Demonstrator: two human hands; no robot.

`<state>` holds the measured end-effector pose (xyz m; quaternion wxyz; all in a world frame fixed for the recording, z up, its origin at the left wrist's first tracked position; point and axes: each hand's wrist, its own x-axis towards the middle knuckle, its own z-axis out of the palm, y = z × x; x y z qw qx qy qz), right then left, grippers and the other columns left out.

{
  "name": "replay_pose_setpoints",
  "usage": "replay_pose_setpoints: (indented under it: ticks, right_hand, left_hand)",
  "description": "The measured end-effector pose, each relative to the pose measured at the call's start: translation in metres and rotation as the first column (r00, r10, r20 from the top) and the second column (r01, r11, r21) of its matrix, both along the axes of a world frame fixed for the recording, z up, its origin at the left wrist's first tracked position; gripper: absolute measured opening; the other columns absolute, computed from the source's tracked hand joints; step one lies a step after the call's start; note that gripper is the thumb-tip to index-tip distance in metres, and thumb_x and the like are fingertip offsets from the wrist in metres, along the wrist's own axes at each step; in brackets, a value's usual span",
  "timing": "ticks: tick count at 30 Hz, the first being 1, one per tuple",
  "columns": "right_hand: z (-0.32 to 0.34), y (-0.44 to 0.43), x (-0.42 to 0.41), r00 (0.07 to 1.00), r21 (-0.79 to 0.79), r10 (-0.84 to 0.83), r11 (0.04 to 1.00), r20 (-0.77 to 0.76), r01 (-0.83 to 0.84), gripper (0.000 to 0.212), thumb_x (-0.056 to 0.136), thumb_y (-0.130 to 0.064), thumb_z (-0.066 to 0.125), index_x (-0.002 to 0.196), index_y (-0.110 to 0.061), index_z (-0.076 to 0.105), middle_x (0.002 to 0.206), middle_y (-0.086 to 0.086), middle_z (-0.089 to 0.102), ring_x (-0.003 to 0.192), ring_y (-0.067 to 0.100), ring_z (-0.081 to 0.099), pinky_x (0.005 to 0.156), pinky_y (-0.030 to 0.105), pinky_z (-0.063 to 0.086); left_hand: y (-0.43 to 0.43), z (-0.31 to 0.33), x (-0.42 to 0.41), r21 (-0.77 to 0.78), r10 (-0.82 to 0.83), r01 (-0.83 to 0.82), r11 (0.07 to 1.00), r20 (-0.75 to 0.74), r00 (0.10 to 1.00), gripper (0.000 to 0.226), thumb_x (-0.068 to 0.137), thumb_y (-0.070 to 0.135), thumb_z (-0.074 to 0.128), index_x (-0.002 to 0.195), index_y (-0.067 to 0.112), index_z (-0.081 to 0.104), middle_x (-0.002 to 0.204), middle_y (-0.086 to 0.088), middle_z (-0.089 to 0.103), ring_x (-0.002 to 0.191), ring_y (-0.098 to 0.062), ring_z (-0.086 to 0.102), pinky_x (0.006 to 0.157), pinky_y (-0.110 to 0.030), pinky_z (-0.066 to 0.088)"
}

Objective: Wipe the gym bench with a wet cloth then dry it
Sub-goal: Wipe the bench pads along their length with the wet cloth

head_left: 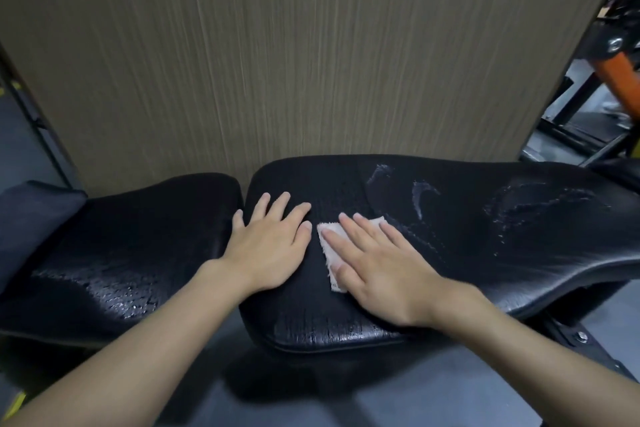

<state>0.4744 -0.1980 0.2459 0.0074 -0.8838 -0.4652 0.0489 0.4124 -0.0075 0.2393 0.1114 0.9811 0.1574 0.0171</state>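
Observation:
A black padded gym bench [450,218] stretches across the view, with a separate seat pad [138,236] at the left. Wet streaks and droplets show on both pads. A small pale pink cloth [330,246] lies on the long pad near its left end. My right hand [377,263] presses flat on the cloth with straight fingers, covering most of it. My left hand [270,243] rests flat on the pad just left of the cloth, fingers spread, thumb at the gap between the pads.
A tall wood-grain panel [277,62] stands directly behind the bench. Black and orange gym equipment frames [613,73] fill the far right. Grey floor [346,399] lies below the bench, and a bench bracket with a bolt [581,336] sits at lower right.

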Motion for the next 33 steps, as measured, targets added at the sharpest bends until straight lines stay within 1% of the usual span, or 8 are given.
replay_pose_setpoints:
  ticks: [5,9,13,16,20,26,30,33]
  right_hand:
    - [0.000,0.042,0.064,0.993,0.027,-0.097,0.995,-0.066,0.098,0.057,0.104,-0.047,0.014,0.158,-0.037,0.001,0.167,-0.002,-0.006,0.152,0.014,-0.012,0.122,0.043,-0.008]
    - [0.000,0.074,0.116,0.980,0.026,-0.182,0.982,-0.076,0.185,0.056,0.104,-0.047,0.014,0.158,-0.038,0.004,0.168,-0.002,-0.002,0.153,0.016,-0.008,0.122,0.044,-0.006]
    - [0.001,0.102,0.158,0.964,0.030,-0.260,0.965,-0.047,0.262,0.057,0.102,-0.047,0.017,0.158,-0.036,0.011,0.167,0.000,0.007,0.153,0.018,0.000,0.122,0.047,0.000]
    - [0.003,0.118,0.175,0.950,0.022,-0.309,0.950,-0.039,0.310,0.059,0.100,-0.049,0.019,0.157,-0.034,0.016,0.166,0.000,0.015,0.153,0.020,0.007,0.121,0.047,0.004]
    - [0.002,0.124,0.184,0.940,-0.001,-0.336,0.942,-0.060,0.336,0.062,0.098,-0.053,0.015,0.158,-0.035,0.014,0.167,0.000,0.012,0.153,0.021,0.005,0.122,0.047,0.003]
    - [-0.002,0.109,0.161,0.952,-0.005,-0.299,0.954,-0.059,0.300,0.064,0.096,-0.053,0.015,0.158,-0.036,0.005,0.168,-0.001,0.001,0.154,0.020,-0.004,0.122,0.049,-0.001]
    - [-0.003,0.073,0.114,0.974,-0.007,-0.214,0.977,-0.069,0.214,0.060,0.099,-0.052,0.014,0.157,-0.039,0.002,0.168,-0.002,-0.004,0.153,0.017,-0.009,0.122,0.047,-0.005]
    - [-0.004,0.037,0.072,0.990,0.018,-0.128,0.991,-0.067,0.129,0.056,0.102,-0.051,0.012,0.157,-0.041,0.003,0.168,-0.004,-0.003,0.153,0.016,-0.009,0.122,0.045,-0.006]
  left_hand:
    - [0.003,-0.002,0.002,0.089,-0.006,0.006,0.996,0.000,1.000,0.055,0.100,0.053,0.017,0.153,0.041,0.012,0.165,0.001,0.005,0.151,-0.025,-0.001,0.116,-0.059,0.013]
    - [-0.002,0.003,0.007,0.196,-0.009,0.013,0.981,-0.021,1.000,0.056,0.098,0.055,0.017,0.151,0.041,0.015,0.161,-0.005,0.017,0.148,-0.034,0.013,0.109,-0.060,0.025]
    - [-0.004,0.009,0.020,0.325,-0.016,0.021,0.945,-0.019,1.000,0.057,0.094,0.063,0.016,0.145,0.041,0.025,0.143,-0.008,0.036,0.125,-0.038,0.038,0.096,-0.053,0.032]
    - [-0.003,0.010,0.024,0.347,-0.018,0.023,0.938,-0.016,1.000,0.058,0.094,0.064,0.016,0.145,0.040,0.027,0.140,-0.010,0.037,0.119,-0.039,0.040,0.093,-0.052,0.033]
    - [0.000,0.010,0.025,0.363,-0.035,0.040,0.931,-0.018,0.999,0.059,0.093,0.065,0.014,0.146,0.042,0.025,0.140,-0.009,0.036,0.118,-0.037,0.040,0.092,-0.052,0.032]
    - [-0.002,0.008,0.022,0.288,-0.008,0.018,0.958,-0.035,0.999,0.057,0.094,0.064,0.017,0.142,0.037,0.031,0.139,-0.008,0.041,0.123,-0.035,0.043,0.097,-0.053,0.034]
    - [-0.012,0.007,0.013,0.116,-0.017,0.012,0.993,0.038,0.999,0.039,0.097,0.050,0.031,0.126,0.026,0.041,0.127,-0.001,0.048,0.118,-0.026,0.047,0.099,-0.053,0.039]
    - [-0.025,0.013,0.009,0.077,-0.036,0.028,0.997,0.094,0.995,0.025,0.095,0.035,0.038,0.117,0.027,0.047,0.121,0.005,0.050,0.113,-0.024,0.051,0.097,-0.049,0.040]
